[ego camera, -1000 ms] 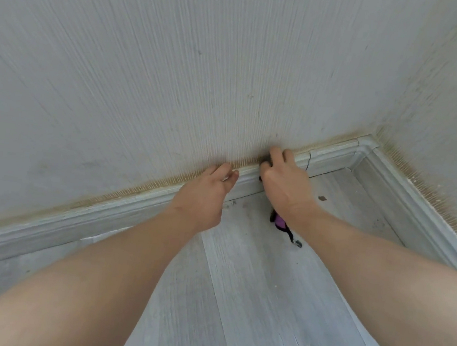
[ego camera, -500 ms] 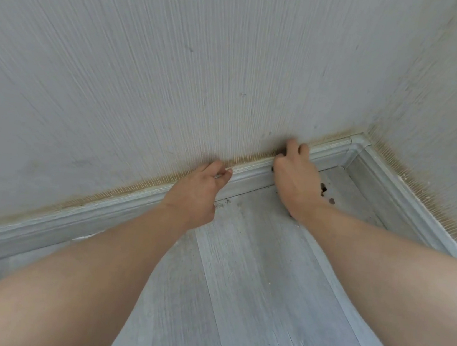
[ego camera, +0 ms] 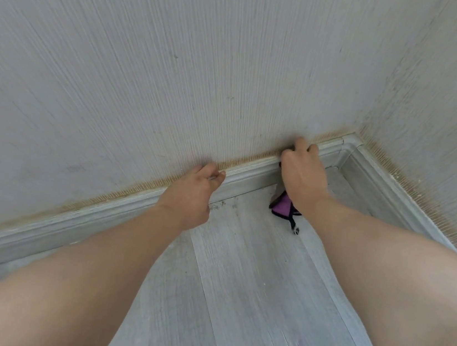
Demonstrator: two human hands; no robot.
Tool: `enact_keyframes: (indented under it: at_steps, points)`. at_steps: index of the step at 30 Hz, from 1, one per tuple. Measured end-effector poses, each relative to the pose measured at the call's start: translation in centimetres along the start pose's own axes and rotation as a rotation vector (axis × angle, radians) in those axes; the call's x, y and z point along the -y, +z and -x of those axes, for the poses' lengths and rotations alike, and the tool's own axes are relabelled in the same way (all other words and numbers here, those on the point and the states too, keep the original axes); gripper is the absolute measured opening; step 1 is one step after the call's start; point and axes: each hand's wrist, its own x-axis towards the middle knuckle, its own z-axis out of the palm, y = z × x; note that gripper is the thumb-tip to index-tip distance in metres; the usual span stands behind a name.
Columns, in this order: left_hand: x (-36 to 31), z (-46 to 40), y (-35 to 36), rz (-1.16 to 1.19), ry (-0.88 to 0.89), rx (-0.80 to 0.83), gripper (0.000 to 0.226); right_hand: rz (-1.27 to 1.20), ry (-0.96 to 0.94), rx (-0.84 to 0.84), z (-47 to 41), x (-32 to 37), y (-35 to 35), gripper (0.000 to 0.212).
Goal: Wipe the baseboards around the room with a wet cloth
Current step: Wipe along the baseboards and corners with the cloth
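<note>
Your two arms enter from the frame's lower corners | both forearms bare, no sleeves in view | your left hand [ego camera: 189, 194] at centre, your right hand [ego camera: 301, 173] right of centre | short, unpainted nails on your left hand

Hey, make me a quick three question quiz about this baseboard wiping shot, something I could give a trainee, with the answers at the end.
1. True or false: the right hand is on the baseboard close to the room corner.
2. Multiple choice: what colour shows on the cloth hanging below the right hand? A) green B) purple C) yellow
3. Fill in: the left hand rests against the top of the baseboard and holds ____.

Key
1. True; it grips the cloth against the baseboard, just short of the corner piece.
2. B, purple with a dark edge.
3. Nothing visible; the cloth is in the right hand only.
</note>
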Motion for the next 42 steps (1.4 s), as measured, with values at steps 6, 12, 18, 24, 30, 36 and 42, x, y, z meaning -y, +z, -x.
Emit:
enact_keyframes:
  at_steps: [6, 12, 18, 24, 30, 36, 42]
  points:
    - [0.0, -0.2, -0.2, 0.011, -0.005, 0.027, 0.074, -0.095, 0.105, 0.037, -0.4, 0.8, -0.6, 0.026]
    - [-1.9, -0.8, -1.1, -0.160, -0.009, 0.013, 0.052, -0.154, 0.002, 0.058, -0.4, 0.7, -0.7, 0.025]
    - [-4.1, -4.1, -0.1, -0.197, 0.093, -0.043, 0.069, -0.158, 0.174, -0.018, -0.7, -1.5, -0.6, 0.024]
    - [-3.1, -4.7, 0.5, -0.155, 0.166, -0.025, 0.074, -0.150, 0.107, -0.057, -0.5, -1.5, 0.3, 0.024]
    - [-2.8, -4.9, 0.4, -0.116, 0.194, -0.011, 0.075, -0.157, 0.004, -0.007, -0.6, -1.5, 0.6, 0.022]
    - [-2.8, -4.9, 0.4, -0.061, 0.175, -0.006, 0.076, -0.276, 0.227, -0.040, -1.4, -3.5, -0.4, 0.028]
    - [-2.6, -5.1, 0.5, -0.016, 0.169, 0.001, 0.076, -0.282, 0.155, 0.002, -0.5, -2.0, 0.5, 0.014]
